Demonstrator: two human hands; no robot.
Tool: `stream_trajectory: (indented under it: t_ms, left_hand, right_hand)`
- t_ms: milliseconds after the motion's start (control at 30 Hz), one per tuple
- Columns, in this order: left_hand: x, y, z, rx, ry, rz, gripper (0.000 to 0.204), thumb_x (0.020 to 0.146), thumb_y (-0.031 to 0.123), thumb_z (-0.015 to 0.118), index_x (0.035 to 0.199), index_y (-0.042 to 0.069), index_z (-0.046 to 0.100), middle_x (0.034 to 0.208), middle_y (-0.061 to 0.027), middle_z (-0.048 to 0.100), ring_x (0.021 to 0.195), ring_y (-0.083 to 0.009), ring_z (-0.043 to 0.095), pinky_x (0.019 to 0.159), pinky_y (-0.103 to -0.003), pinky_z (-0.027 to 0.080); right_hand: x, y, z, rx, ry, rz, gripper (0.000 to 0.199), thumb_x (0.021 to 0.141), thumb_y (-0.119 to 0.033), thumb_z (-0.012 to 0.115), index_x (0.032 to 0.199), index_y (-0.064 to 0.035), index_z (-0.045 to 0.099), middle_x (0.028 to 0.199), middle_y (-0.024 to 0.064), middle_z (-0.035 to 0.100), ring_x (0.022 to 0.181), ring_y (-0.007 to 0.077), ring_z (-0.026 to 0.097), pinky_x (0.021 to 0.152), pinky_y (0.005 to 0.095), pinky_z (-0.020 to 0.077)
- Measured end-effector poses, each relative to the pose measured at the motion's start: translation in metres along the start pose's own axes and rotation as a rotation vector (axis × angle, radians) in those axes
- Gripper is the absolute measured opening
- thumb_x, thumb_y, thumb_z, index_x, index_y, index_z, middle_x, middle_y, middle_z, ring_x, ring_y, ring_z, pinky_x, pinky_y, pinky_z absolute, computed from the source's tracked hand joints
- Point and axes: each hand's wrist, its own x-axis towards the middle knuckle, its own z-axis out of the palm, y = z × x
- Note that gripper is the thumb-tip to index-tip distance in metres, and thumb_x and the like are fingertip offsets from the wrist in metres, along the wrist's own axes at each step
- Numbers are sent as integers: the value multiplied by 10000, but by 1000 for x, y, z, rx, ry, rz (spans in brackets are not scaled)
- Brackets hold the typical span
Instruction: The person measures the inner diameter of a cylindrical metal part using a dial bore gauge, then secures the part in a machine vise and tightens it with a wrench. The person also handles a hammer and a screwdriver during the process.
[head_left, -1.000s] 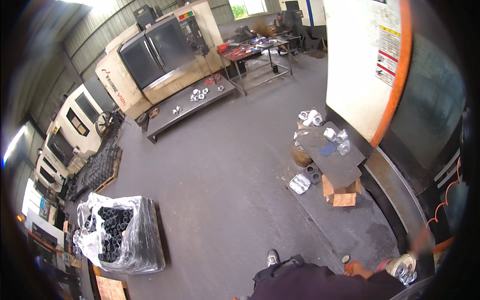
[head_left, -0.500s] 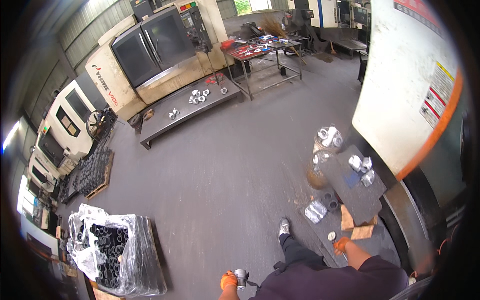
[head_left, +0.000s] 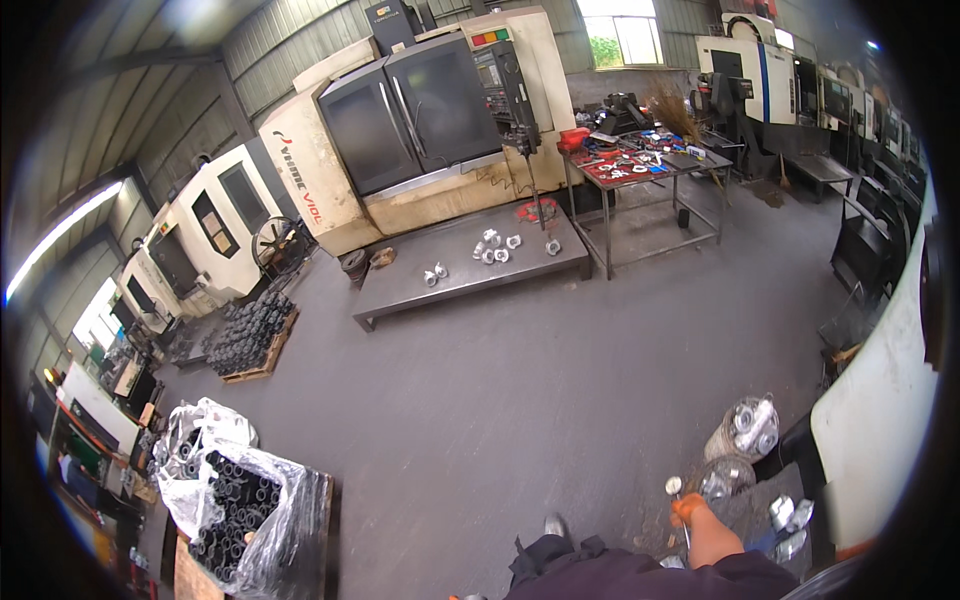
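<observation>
Dial gauge: I get a round pale dial [head_left: 673,485] with a thin rod, at lower right, in the right hand, over the floor just left of a dark slab.
Right hand: orange-gloved [head_left: 686,508], fingers curled around the gauge's rod; dial pokes out past the fist, rod shows below it.
Left hand: only an orange sliver [head_left: 456,597] at my lower edge; can't tell its grip.
Dark slab: right of the right forearm [head_left: 762,492], shiny silvery parts [head_left: 790,514] on it.
Tub: just beyond the slab [head_left: 717,440], filled with silvery fittings [head_left: 755,424].
Shoe: one grey toe [head_left: 555,524] ahead of the dark clothing.
Wrapped stack: lower left, dark ring-ended fittings [head_left: 228,510] in torn clear plastic [head_left: 300,490].
Low steel platform: across the floor [head_left: 400,298], silvery fittings clustered on it.
Machining center: behind the platform, cream body [head_left: 312,195], two dark doors, closed.
Worktable: right of the platform [head_left: 655,178], red-and-grey clutter on top.
Pallet: far left [head_left: 262,364], dark parts heaped on it.
Fan: big, round [head_left: 277,243], behind that pallet.
</observation>
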Motion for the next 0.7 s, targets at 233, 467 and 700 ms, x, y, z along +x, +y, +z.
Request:
stream_trajectory:
  t_ms: [233, 467, 700]
  left_hand:
    - [149, 204, -23, 277, 5, 113, 532, 1016, 470, 463, 1340, 86, 639, 1366, -193, 642, 1277, -366, 608, 1061, -478, 499]
    - [295, 407, -118, 643, -48, 375, 468, 1042, 370, 415, 1304, 87, 680, 1388, -193, 629, 1277, -391, 607, 1054, -487, 504]
    - [278, 751, -252, -7, 269, 414, 606, 1013, 476, 383, 1260, 8, 678, 1221, -293, 682, 1206, -432, 633, 1034, -478, 496]
  right_hand:
    - [105, -90, -201, -17, 176, 193, 281, 922, -313, 654, 1075, -116, 784, 1033, 110, 775, 951, 266, 743, 811, 462, 560]
    - [145, 25, -196, 355, -433, 517, 359, 973, -397, 568, 1088, -128, 775, 1076, 41, 771, 953, 211, 710, 879, 407, 542]
    - [144, 25, -177, -241, -215, -67, 334, 913, -325, 637, 1168, -124, 718, 972, 71, 765, 822, 305, 727, 820, 449, 550]
